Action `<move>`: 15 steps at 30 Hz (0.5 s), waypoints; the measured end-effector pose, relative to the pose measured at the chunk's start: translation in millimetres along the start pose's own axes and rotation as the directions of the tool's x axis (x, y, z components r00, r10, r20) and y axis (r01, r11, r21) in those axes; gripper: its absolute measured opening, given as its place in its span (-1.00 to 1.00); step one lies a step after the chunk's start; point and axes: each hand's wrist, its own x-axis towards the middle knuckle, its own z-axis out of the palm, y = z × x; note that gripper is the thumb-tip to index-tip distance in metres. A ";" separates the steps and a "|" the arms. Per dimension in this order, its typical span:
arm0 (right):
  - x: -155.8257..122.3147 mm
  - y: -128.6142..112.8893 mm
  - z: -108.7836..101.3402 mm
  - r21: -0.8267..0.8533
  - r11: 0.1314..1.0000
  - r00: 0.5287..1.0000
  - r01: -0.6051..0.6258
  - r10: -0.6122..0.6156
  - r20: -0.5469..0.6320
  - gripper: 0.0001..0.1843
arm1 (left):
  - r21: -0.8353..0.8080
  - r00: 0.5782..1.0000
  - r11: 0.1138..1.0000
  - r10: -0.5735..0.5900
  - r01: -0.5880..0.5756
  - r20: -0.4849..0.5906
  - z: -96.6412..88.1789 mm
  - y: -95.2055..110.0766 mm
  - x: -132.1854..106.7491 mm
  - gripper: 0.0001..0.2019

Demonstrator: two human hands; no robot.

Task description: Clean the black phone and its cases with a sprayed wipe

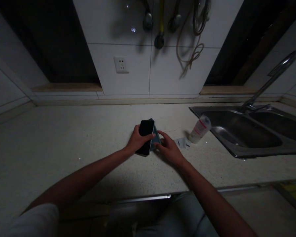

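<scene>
Head view: left hand (136, 141) grips slim black glass-faced phone (146, 127), right hand (171, 150) pinches flat teal case (156, 137) partly behind it, over pale speckled counter (88, 131); phone probably slick, breakable, best held by long edges.

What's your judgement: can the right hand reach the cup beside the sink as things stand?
Probably yes, if the right hand lets go of the teal item: only a small pale scrap lies between that hand and the cup.

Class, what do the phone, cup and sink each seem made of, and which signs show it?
Phone: probably glass-fronted, given its smooth, glossy-looking black face. Cup: likely plastic, being translucent with pinkish printing. Sink: metal, perhaps stainless steel; its grey surface carries bright reflections.
</scene>
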 end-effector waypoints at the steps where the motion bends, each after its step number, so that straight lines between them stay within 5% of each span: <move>1: 0.1 -0.2 0.2 0.000 1.000 1.000 -0.002 0.002 0.000 -0.34 | 0.007 1.000 1.000 0.005 -0.005 0.005 0.4 0.0 -0.6 -0.26; 12: 0.2 1.6 0.1 -0.098 0.994 0.998 0.047 -0.050 -0.026 -0.44 | -0.010 1.000 1.000 0.007 -0.007 -0.010 1.6 1.3 -4.4 -0.22; 15: 0.5 1.5 -1.7 -0.212 0.972 0.993 0.102 -0.113 -0.042 -0.49 | -0.152 0.995 0.984 -0.098 0.093 -0.026 1.7 4.9 -3.9 -0.25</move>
